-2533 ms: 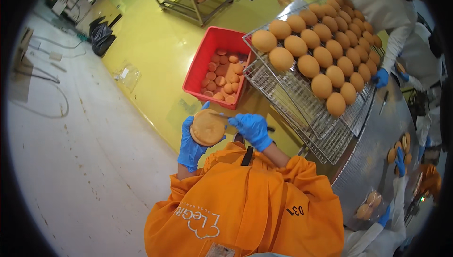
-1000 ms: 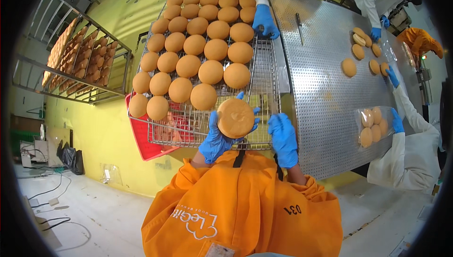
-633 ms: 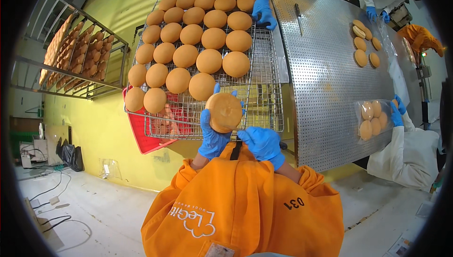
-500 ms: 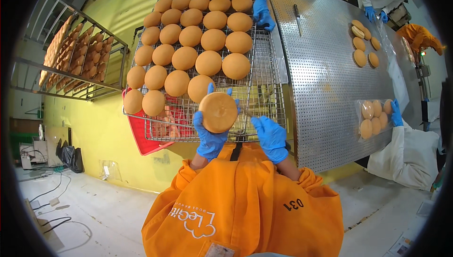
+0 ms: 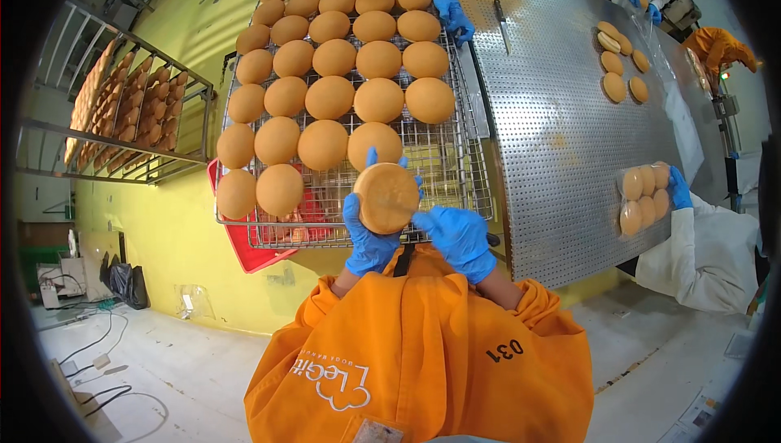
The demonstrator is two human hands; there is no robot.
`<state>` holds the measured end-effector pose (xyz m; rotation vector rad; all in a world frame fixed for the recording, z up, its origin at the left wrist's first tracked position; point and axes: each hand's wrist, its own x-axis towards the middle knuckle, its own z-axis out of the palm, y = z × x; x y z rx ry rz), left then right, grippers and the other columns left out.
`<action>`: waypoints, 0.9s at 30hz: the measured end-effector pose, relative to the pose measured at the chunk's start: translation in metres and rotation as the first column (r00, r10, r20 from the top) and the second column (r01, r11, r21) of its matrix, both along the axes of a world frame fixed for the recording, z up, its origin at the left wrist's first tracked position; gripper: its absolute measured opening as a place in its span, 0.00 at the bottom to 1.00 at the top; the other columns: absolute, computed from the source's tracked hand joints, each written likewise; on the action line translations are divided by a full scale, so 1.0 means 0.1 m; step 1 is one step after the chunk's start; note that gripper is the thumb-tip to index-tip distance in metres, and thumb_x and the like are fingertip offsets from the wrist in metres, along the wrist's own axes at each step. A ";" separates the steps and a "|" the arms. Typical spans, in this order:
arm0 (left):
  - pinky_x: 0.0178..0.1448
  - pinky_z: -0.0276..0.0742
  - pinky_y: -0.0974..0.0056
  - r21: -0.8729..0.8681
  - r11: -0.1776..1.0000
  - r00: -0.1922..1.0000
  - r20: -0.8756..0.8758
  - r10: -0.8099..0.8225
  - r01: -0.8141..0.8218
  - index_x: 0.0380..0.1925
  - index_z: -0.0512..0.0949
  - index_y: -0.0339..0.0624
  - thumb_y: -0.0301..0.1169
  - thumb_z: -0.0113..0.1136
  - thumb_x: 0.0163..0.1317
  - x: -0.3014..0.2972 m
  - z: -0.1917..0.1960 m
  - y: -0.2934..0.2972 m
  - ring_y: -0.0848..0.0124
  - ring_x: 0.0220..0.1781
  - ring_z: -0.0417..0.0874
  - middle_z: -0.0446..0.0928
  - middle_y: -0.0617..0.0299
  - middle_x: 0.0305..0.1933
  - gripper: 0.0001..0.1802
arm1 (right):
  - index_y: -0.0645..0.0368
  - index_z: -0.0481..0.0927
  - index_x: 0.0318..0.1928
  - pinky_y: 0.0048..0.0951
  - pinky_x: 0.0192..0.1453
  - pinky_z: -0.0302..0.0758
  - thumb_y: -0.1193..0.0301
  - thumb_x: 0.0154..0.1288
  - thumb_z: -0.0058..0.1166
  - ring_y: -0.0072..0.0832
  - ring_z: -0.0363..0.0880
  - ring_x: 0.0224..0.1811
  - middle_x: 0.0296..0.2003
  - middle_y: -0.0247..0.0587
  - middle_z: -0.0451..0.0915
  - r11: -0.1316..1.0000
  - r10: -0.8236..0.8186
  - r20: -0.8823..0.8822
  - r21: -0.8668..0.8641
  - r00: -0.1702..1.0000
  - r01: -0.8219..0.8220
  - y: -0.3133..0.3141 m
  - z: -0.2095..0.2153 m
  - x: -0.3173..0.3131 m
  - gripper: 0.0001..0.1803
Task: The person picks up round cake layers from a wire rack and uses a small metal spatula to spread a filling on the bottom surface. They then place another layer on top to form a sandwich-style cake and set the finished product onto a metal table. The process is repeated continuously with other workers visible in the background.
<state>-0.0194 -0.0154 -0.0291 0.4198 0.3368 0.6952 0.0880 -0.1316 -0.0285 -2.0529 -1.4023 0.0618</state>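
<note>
Head view: we hold one round bun point(image 5: 388, 198) in our left grip point(image 5: 368, 246) by the near edge of the wire rack point(image 5: 457, 148), right grip point(image 5: 460, 240) closed round a blurred tool point(image 5: 493, 240), this piece apparently midway, racked buns point(image 5: 329, 98) remaining.

From here, I see the right hand point(image 5: 460, 240) covering most of the tool point(image 5: 493, 240), whose front end blurs against the bun point(image 5: 388, 199); that bun hides the palm of the left hand point(image 5: 371, 249). At eight o'clock, the wire rack point(image 5: 451, 158) covers much of the red crate point(image 5: 252, 257). At twelve, the rack's far end is cropped; at ten, I find the distant buns point(image 5: 154, 109) too small to count.
</note>
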 end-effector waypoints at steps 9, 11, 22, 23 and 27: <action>0.73 0.62 0.44 0.229 0.961 0.988 0.036 0.149 -0.153 0.74 0.46 0.59 0.56 0.63 0.49 0.00 0.14 -0.02 0.45 0.71 0.61 0.52 0.46 0.75 0.55 | 0.50 0.70 0.22 0.37 0.19 0.68 0.53 0.68 0.52 0.34 0.70 0.14 0.13 0.36 0.66 1.000 -0.031 -0.002 -0.005 1.000 0.031 -0.27 -0.04 -0.08 0.21; 0.74 0.59 0.46 0.257 0.957 0.990 0.073 0.119 -0.134 0.74 0.47 0.57 0.54 0.61 0.53 -0.01 0.13 -0.03 0.46 0.72 0.62 0.52 0.47 0.75 0.52 | 0.50 0.70 0.21 0.36 0.19 0.68 0.53 0.68 0.52 0.34 0.70 0.14 0.13 0.36 0.65 0.999 -0.041 0.021 -0.009 0.999 0.042 -0.29 -0.03 -0.09 0.21; 0.74 0.59 0.47 0.206 0.978 0.998 0.068 0.002 -0.016 0.74 0.47 0.52 0.52 0.61 0.53 -0.13 -0.02 -0.04 0.47 0.72 0.62 0.52 0.45 0.75 0.52 | 0.49 0.71 0.22 0.36 0.20 0.67 0.55 0.67 0.53 0.34 0.70 0.15 0.14 0.36 0.67 0.998 -0.029 0.057 -0.045 0.998 0.032 -0.41 -0.06 -0.09 0.19; 0.74 0.60 0.47 0.188 0.982 0.999 0.050 -0.010 0.000 0.74 0.46 0.52 0.53 0.62 0.51 -0.13 -0.03 -0.01 0.47 0.72 0.61 0.52 0.43 0.75 0.54 | 0.50 0.71 0.22 0.36 0.20 0.67 0.55 0.67 0.53 0.34 0.70 0.15 0.14 0.36 0.68 0.999 -0.012 0.075 -0.033 0.997 0.014 -0.41 -0.03 -0.10 0.19; 0.74 0.60 0.47 0.171 0.985 1.000 0.019 0.021 -0.024 0.75 0.45 0.51 0.55 0.62 0.50 -0.12 0.07 -0.08 0.51 0.73 0.61 0.51 0.41 0.74 0.56 | 0.49 0.71 0.21 0.36 0.21 0.67 0.55 0.66 0.54 0.34 0.70 0.16 0.14 0.35 0.68 0.996 -0.038 0.088 -0.081 0.995 0.045 -0.45 0.05 -0.11 0.20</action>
